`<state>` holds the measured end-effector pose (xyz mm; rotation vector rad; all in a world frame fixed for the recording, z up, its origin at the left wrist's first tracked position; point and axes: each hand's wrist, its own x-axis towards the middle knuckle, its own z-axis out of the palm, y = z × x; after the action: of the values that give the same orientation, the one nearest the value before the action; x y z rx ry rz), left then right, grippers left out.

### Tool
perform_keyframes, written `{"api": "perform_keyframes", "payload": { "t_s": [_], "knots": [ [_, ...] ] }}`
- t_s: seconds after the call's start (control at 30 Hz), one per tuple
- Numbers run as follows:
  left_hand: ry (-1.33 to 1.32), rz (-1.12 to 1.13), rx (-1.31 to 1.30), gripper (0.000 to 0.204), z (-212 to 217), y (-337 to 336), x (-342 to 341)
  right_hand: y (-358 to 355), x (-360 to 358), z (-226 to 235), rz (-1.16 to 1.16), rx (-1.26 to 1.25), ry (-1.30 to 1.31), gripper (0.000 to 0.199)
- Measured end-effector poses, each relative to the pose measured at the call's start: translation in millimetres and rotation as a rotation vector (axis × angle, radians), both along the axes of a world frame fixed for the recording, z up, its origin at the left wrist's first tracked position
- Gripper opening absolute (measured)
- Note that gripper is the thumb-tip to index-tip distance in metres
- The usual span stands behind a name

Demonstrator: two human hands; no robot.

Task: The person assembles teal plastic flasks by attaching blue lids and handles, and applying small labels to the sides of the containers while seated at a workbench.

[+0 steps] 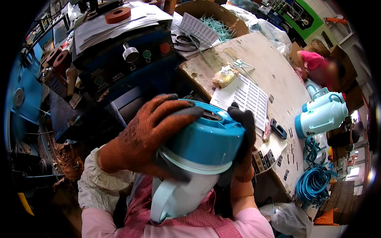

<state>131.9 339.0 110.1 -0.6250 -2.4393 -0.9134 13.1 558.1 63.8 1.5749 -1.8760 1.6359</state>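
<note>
Close to my body I hold a jug (pixel 198 158) between both gloved hands. It is pale blue with a darker blue band at the end facing up, where a dark opening shows, and its handle sticks out at the lower left. My left hand (pixel 147 135), in an orange-brown glove with dark fingertips, wraps round the jug's left side, fingers over the blue band. My right hand (pixel 244 139), in a dark-fingered glove, grips the opposite side; part of it is hidden behind the jug.
A machine (pixel 127 59) with knobs stands at the left. On the worktable (pixel 278 63) lie a label sheet (pixel 244 99), a black tool (pixel 278 129) and two similar jugs (pixel 323 117). Blue straps (pixel 313 186) bundle at its right edge. Another person (pixel 317 65) works at the far right.
</note>
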Motion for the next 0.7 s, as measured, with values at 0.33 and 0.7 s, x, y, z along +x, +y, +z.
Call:
{"api": "perform_keyframes", "payload": {
  "t_s": [0.33, 0.7],
  "knots": [
    [0.011, 0.044, 0.426, 0.072, -59, 5, -5, -15, -8, -27, 0.126, -0.142, -0.204, 0.052],
    [-0.227, -0.134, 1.033, 0.073, -56, 4, -16, -21, -10, -11, 0.27, -0.283, -0.357, 0.038]
  ]
}}
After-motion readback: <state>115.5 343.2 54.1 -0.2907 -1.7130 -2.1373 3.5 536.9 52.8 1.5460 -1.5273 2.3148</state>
